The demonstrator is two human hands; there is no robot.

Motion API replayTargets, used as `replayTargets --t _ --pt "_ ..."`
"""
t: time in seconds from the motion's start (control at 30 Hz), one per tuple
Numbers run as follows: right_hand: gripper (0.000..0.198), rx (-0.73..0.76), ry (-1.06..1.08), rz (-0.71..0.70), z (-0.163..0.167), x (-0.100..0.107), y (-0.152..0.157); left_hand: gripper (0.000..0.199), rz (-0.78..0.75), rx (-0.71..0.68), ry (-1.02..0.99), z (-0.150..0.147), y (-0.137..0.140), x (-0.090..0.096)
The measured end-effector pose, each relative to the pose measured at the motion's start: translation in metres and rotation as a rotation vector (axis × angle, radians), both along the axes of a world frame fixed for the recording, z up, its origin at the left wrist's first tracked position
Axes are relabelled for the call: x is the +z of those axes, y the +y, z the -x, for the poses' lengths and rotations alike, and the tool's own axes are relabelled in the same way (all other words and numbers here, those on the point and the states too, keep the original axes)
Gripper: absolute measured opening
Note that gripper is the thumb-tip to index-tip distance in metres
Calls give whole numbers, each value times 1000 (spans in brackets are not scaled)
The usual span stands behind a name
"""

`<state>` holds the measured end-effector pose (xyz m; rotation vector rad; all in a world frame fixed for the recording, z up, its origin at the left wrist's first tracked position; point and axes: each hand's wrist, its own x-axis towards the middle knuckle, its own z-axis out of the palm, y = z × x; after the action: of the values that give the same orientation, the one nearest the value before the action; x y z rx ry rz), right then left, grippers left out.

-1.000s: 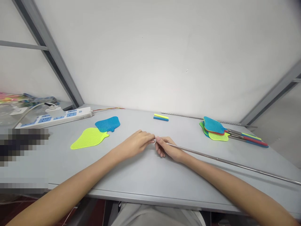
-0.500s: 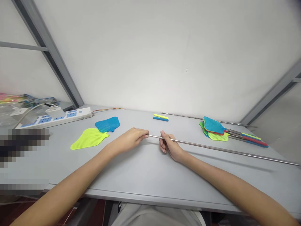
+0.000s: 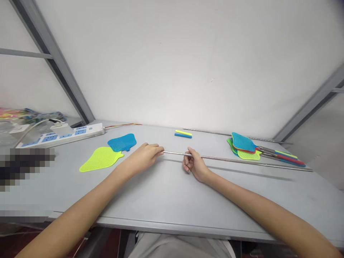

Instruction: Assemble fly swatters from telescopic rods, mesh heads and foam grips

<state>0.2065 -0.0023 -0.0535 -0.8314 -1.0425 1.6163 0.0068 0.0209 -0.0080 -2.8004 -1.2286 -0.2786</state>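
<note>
Rod (image 3: 236, 161) held in both hands above gray table (image 3: 161, 200)

Near edge: person's gray-clad lap (image 3: 177, 245), bare forearms coming in from lower left and lower right, angled toward each other. Left hand (image 3: 146, 156): palm down, fingertips pinching the rod's left tip. Right hand (image 3: 197, 165): thumb up top, fingers curled below, gripping the rod partway along. Hands apart. Rod runs off to the right, raised, shadow on the table under it; far end in front of the swatter stack.

Left side: yellow-green swatter head (image 3: 100, 159) flat on the table, blue swatter head (image 3: 122, 142) just behind, edges meeting. Right: swatter stack (image 3: 244, 142), blue on top, handles pointing right.

Further back: power strip (image 3: 86, 132) at left, any print too small to read; yellow tube (image 3: 183, 132) and blue tube (image 3: 183, 135) side by side; second rod (image 3: 206, 132) along the white wall (image 3: 172, 71).
</note>
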Motion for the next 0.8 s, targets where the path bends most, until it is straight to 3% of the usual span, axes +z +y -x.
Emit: replayTargets --t 0.17,0.4,0.8 --pt "44 65 -86 -89 1 -5 1 28 -30 -12 19 -4 -3 -1" --pt "45 108 -116 -117 0 -7 1 31 47 -53 -58 -12 -12 1" --pt "47 186 -282 -257 -2 1 -7 33 114 -136 -129 -22 -19 2"
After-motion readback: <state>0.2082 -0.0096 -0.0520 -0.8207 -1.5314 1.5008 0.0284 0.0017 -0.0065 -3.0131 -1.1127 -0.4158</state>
